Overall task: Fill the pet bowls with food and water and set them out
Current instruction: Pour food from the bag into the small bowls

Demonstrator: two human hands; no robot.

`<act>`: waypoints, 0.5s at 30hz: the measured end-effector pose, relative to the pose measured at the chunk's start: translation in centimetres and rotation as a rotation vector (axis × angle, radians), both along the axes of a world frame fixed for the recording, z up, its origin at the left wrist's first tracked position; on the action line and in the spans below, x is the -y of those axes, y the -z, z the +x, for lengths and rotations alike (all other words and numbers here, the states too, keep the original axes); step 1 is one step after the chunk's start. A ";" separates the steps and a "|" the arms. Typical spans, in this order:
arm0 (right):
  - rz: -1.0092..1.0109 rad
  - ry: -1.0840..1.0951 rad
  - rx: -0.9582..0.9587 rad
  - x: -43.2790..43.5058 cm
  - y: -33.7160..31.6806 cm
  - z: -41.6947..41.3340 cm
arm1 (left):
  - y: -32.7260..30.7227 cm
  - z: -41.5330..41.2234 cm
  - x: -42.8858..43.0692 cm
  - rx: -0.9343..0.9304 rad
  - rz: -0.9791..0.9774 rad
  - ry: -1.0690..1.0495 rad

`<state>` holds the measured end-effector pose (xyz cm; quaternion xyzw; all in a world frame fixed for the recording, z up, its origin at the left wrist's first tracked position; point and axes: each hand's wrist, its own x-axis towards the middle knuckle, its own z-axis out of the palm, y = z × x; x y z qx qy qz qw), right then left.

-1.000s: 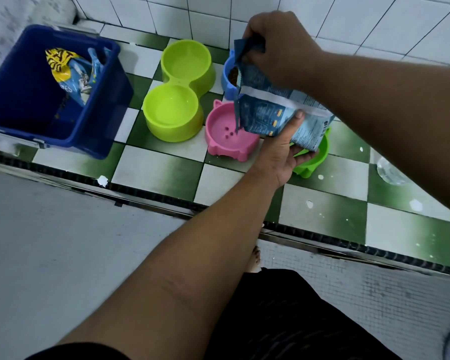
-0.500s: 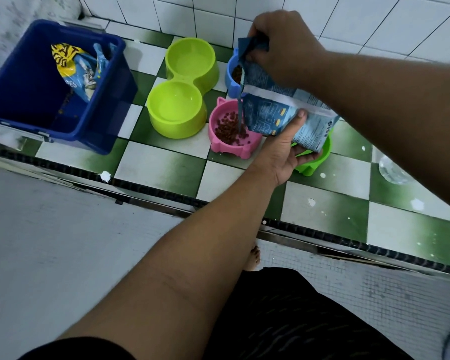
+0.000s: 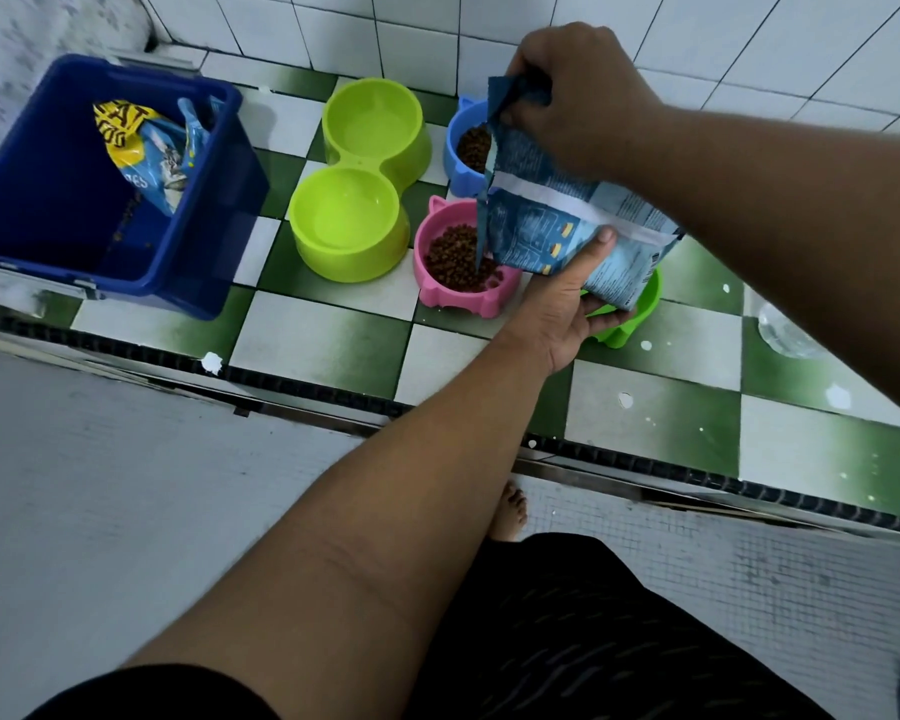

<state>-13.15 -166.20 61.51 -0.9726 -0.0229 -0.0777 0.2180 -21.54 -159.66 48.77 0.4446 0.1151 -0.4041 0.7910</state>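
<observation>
A blue pet food bag is tipped over the pink bowl, which holds a heap of brown kibble. My left hand cups the bag's underside, thumb on its face. My right hand pinches the bag's top corner. Behind the bag, a blue bowl also holds kibble. A green bowl lies mostly hidden under the bag. A lime double bowl stands to the left, with no kibble in either basin.
A dark blue bin at the left holds another food bag. A clear bottle lies at the right on the green and white tiled ledge. White wall tiles rise behind. My bare foot shows below the ledge.
Kibble has poured from the bag into the pink bowl, which was nearly bare a second ago and now holds a heap. Both hands stay on the tilted bag.
</observation>
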 end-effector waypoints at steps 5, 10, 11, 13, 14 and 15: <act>0.020 0.027 0.000 1.6 -0.8 -1.3 | 0.3 -0.2 0.2 0.049 0.049 0.010; 0.050 0.050 0.031 2.9 -1.6 -2.3 | -0.2 -0.3 0.1 0.099 0.082 0.014; 0.047 0.052 0.033 3.0 -1.8 -2.5 | -0.3 -0.4 0.1 0.105 0.091 0.015; 0.035 0.051 0.029 3.3 -2.2 -2.9 | -0.3 -0.4 0.1 0.126 0.108 0.007; 0.033 0.048 0.020 3.4 -2.6 -3.0 | -0.3 -0.3 0.1 0.142 0.119 0.001; 0.035 0.047 0.014 3.6 -2.9 -3.2 | -0.5 -0.2 0.1 0.158 0.133 -0.005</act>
